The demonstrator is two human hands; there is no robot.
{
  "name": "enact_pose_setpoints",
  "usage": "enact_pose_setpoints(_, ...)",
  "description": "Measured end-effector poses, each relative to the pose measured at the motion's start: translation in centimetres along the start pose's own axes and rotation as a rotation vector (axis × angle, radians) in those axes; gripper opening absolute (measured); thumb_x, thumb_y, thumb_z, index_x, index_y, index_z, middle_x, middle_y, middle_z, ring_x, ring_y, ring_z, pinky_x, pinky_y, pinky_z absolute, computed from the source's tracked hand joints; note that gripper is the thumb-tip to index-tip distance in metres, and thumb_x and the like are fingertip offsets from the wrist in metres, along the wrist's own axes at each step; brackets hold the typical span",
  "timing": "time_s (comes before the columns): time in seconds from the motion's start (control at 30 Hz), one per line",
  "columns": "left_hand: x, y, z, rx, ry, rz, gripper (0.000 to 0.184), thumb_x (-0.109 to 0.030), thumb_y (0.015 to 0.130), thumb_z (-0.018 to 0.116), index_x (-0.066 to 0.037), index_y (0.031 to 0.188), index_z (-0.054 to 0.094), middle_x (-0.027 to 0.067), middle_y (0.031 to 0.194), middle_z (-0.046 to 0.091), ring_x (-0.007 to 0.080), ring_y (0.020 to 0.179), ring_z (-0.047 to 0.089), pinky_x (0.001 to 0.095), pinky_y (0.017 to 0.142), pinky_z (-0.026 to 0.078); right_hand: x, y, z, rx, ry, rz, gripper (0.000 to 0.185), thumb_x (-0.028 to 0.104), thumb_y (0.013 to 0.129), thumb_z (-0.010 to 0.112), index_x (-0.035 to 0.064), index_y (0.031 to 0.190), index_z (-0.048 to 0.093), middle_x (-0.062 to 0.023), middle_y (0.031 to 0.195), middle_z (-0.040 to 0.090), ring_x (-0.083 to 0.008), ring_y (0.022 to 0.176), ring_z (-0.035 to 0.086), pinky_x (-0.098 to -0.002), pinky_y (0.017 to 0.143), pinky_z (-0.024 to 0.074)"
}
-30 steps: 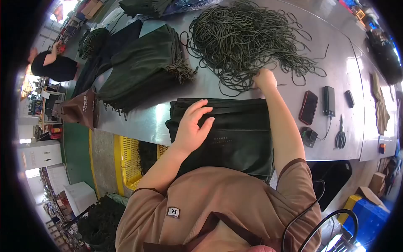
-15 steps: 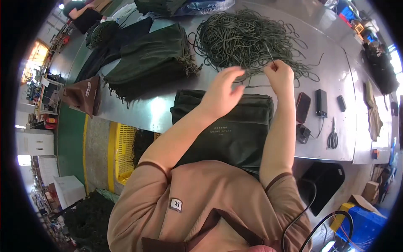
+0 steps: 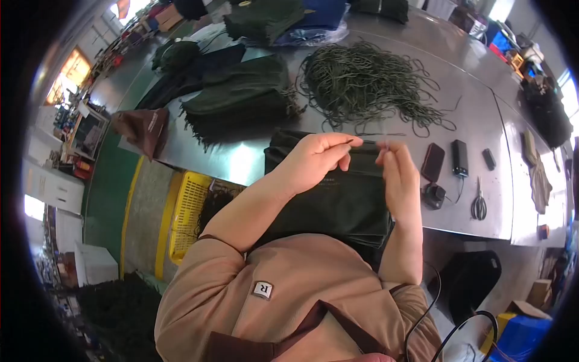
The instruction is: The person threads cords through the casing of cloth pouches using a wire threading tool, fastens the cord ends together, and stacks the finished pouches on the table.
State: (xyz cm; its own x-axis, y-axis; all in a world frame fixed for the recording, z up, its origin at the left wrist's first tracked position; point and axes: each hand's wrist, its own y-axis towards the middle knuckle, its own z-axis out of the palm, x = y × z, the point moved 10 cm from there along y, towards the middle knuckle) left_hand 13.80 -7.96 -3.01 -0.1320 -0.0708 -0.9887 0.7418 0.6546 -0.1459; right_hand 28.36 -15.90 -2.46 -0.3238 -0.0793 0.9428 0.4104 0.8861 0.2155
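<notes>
My left hand (image 3: 319, 160) is closed in a pinch, with a short dark bit of cord (image 3: 351, 142) showing at its fingertips. Facing it, my right hand (image 3: 399, 178) has its fingers bent together; the tips are blurred, and what they hold cannot be made out. Both hands hover over a stack of folded dark green bags (image 3: 338, 208), the top one bearing small pale lettering. Just beyond them lies a tangled heap of dark green cords (image 3: 362, 81) on the metal table (image 3: 241, 161).
Left of the cords sits a fringed pile of dark green fabric (image 3: 241, 99), with a brown bag (image 3: 142, 130) near the edge. At right lie a phone (image 3: 433, 161), a black power bank (image 3: 459, 158) and scissors (image 3: 479, 205). A yellow basket (image 3: 190, 208) stands below the table's left edge.
My right hand has come back from the cord heap towards my body. My left hand has gone from open to a pinch on the cord. The camera view has shifted slightly.
</notes>
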Motion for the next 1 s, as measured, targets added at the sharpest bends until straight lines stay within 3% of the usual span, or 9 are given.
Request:
enact_pose_setpoints(0.1, 1.2, -1.0, -0.9, -0.071, -0.123, 0.018, 0.026, -0.010, 0.104, 0.047, 0.000, 0.122, 0.064, 0.0035, 0.082, 0.063, 0.0043, 0.065, 0.043, 0.0191, 0.060, 0.037, 1.3, -1.9, 1.7, 0.037, -0.110, -0.144, 0.019, 0.004, 0.099, 0.053, -0.0007, 0.111, 0.067, -0.0028, 0.082, 0.059, -0.0104, 0.070, 0.053, -0.0238, 0.067, 0.0441)
enact_pose_setpoints(0.13, 1.6, -1.4, -1.0, -0.103, -0.219, 0.018, 0.024, -0.010, 0.104, 0.048, 0.000, 0.118, 0.064, 0.0042, 0.082, 0.064, 0.0045, 0.064, 0.043, 0.0189, 0.059, 0.037, 1.3, -2.3, 1.9, 0.037, -0.089, -0.102, 0.018, 0.001, 0.097, 0.054, -0.0018, 0.108, 0.068, -0.0058, 0.080, 0.060, -0.0121, 0.072, 0.056, -0.0252, 0.068, 0.0463)
enact_pose_setpoints(0.33, 2.3, -1.9, -1.3, -0.053, -0.166, -0.005, 0.018, -0.012, 0.104, 0.050, -0.002, 0.107, 0.064, 0.0062, 0.083, 0.067, 0.0042, 0.063, 0.045, 0.0185, 0.057, 0.037, 1.6, -3.0, 2.5, 0.029, -0.152, -0.140, 0.018, 0.002, 0.098, 0.055, -0.0011, 0.109, 0.069, -0.0047, 0.077, 0.059, -0.0115, 0.071, 0.055, -0.0253, 0.067, 0.0461)
enact_pose_setpoints(0.73, 2.2, -2.0, -2.0, -0.093, -0.021, 0.092, 0.018, -0.010, 0.104, 0.051, -0.002, 0.108, 0.065, 0.0028, 0.082, 0.065, 0.0038, 0.068, 0.051, 0.0186, 0.059, 0.039, 0.6, -3.1, 3.9, 0.201, -0.010, 0.055, 0.022, 0.007, 0.103, 0.047, -0.0005, 0.113, 0.065, 0.0010, 0.066, 0.052, -0.0048, 0.059, 0.045, -0.0220, 0.056, 0.0372)
enact_pose_setpoints(1.0, 1.6, -2.0, -1.7, -0.102, 0.101, 0.192, 0.015, -0.010, 0.103, 0.052, -0.002, 0.106, 0.065, 0.0002, 0.082, 0.063, 0.0030, 0.072, 0.052, 0.0188, 0.063, 0.041, 0.4, -3.4, 4.9, 0.300, -0.019, 0.061, 0.022, 0.007, 0.102, 0.047, -0.0001, 0.111, 0.066, 0.0005, 0.064, 0.053, -0.0056, 0.058, 0.046, -0.0228, 0.056, 0.0384)
